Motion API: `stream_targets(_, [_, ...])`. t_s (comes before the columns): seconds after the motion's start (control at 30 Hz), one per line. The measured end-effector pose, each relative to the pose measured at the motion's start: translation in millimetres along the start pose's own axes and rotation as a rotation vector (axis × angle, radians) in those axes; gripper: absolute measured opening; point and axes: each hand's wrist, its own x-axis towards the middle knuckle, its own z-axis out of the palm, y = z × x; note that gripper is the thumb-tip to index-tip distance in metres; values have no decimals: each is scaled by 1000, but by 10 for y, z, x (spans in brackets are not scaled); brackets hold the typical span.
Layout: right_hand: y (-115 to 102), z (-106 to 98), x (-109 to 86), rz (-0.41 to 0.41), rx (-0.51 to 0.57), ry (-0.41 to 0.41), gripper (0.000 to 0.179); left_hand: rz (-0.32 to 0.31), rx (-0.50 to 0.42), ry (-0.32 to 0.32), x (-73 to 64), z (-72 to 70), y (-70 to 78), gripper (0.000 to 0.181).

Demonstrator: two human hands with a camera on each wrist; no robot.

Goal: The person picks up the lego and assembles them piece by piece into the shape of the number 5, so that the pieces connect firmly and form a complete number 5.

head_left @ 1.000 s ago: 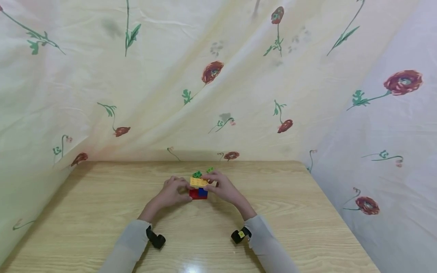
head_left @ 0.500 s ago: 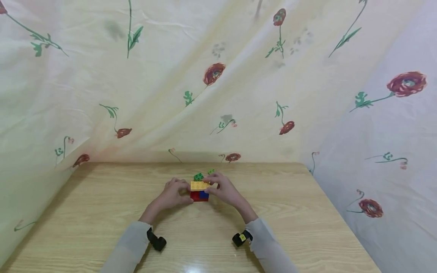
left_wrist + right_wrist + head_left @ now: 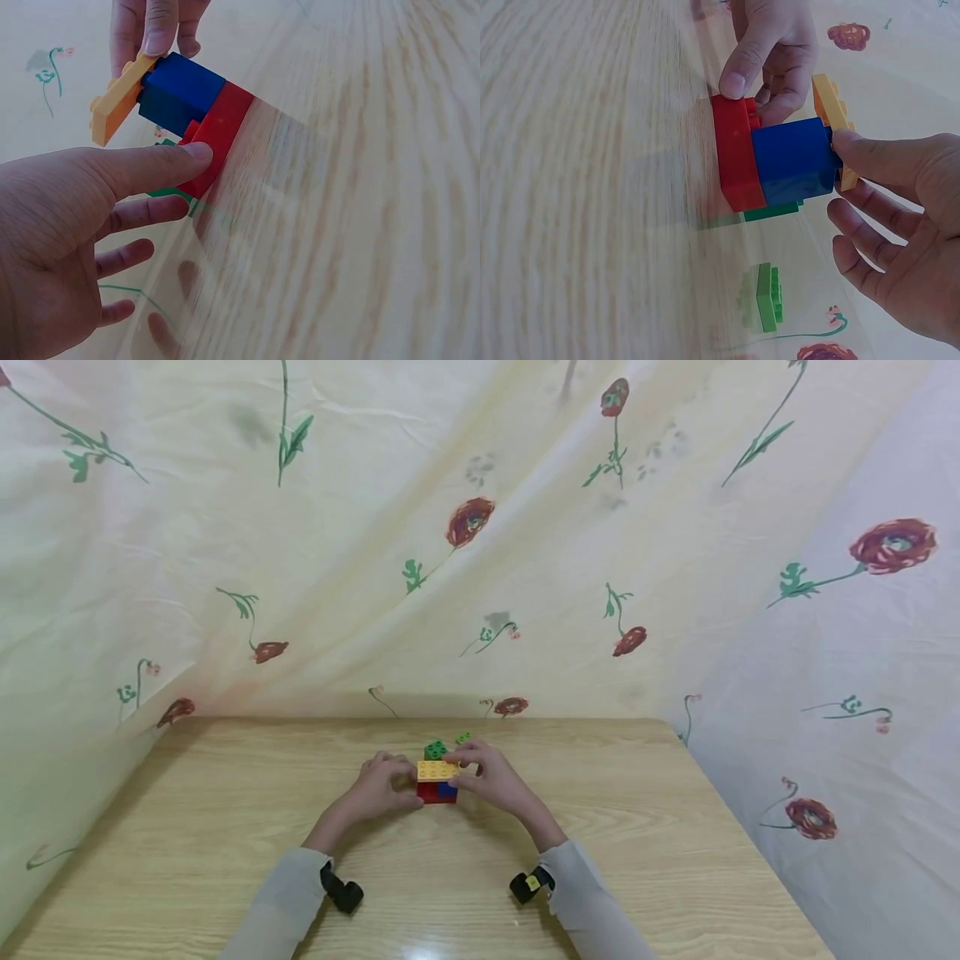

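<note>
On the table, my left hand holds a red toy brick by its end, thumb on the near side and a fingertip behind. A taller blue brick stands on the red one, at its right end. My right hand pinches a thin yellow-orange brick over the blue one. Blue studs show at the joint between them in the right wrist view. The yellow brick reaches out leftward above the red brick's uncovered studs. A dark green brick is just behind this stack, partly hidden.
A small light green brick lies farther back, beyond my right fingers. The wooden table ends at a flower-patterned cloth, which hangs behind and along both sides. Each wrist wears a black camera strap.
The yellow brick has come down slightly and turned from a slant to nearly level over the blue brick. My left hand keeps its hold on the red brick.
</note>
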Motion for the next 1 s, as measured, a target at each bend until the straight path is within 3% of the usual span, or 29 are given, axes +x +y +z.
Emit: stream_targets(1.0, [-25, 7, 20, -17, -24, 0, 34, 14, 3, -6, 19, -14, -21, 20])
